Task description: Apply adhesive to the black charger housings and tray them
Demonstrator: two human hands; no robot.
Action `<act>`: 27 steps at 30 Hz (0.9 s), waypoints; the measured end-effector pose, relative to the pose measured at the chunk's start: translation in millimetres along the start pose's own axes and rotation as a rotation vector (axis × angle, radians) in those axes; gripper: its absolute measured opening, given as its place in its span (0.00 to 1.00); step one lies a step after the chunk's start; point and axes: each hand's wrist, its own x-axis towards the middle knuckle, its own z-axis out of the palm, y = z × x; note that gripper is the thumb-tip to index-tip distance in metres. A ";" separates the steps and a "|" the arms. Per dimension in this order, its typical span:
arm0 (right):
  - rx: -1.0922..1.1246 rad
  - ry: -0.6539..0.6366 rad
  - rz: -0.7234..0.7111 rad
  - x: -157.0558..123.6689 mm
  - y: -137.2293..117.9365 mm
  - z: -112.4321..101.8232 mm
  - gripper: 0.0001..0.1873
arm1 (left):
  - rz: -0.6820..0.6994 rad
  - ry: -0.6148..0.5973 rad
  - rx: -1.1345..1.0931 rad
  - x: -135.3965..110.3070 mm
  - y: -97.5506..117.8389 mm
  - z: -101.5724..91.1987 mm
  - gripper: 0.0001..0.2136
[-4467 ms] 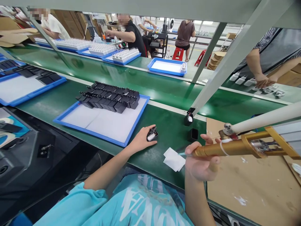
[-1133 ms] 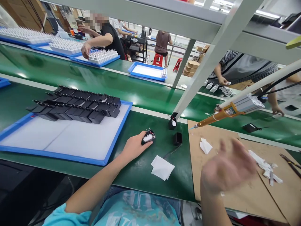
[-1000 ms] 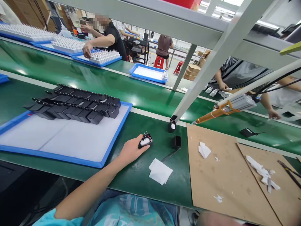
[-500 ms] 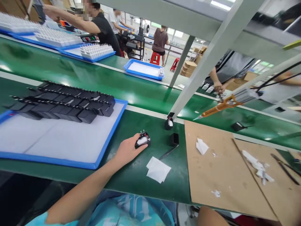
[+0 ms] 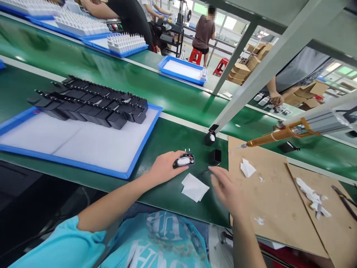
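My left hand [image 5: 167, 166] is closed around an open black plug housing [image 5: 191, 160], its two metal pins pointing away from me. A white part and small wires show inside it. My right hand [image 5: 227, 186], slightly blurred, has its fingertips at a thin dark tool [image 5: 205, 171], which looks like tweezers, on the green bench. Whether the fingers grip the tool I cannot make out. Just beyond them stands an empty black case [image 5: 215, 157]. Another black housing [image 5: 210, 137] with a white part stands further back. Folded white paper [image 5: 195, 187] lies between my hands.
At the left, a blue-rimmed tray [image 5: 145, 149] bears rows of black plug housings [image 5: 95, 104]. Brown cardboard [image 5: 273, 201] covers the bench at right, with paper scraps and pliers [image 5: 344, 199]. An orange dispenser [image 5: 273, 137] hangs over it. A slanted post [image 5: 251, 78] rises behind.
My right hand has come into view and reached the thin dark tool. My left hand still holds the plug housing. The whole view has shifted, and the dispenser looks closer.
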 end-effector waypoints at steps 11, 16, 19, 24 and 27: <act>-0.204 0.058 -0.030 4.5 30.7 31.3 0.09 | -0.011 0.001 -0.101 -1.3 1.0 2.4 0.21; 0.477 0.351 -0.018 -1.1 6.6 21.0 0.10 | 0.019 0.002 -0.007 -1.6 5.5 4.4 0.20; 0.861 0.291 -0.059 -4.2 -7.1 23.6 0.12 | 0.092 -0.041 -0.018 -2.7 7.8 7.4 0.18; 0.816 0.173 -0.086 -5.8 -11.1 30.4 0.11 | 0.195 -0.126 -0.097 -5.1 8.9 11.7 0.18; 0.791 0.174 -0.098 -5.1 -10.8 31.0 0.11 | 0.199 -0.147 -0.119 -5.9 9.8 12.4 0.18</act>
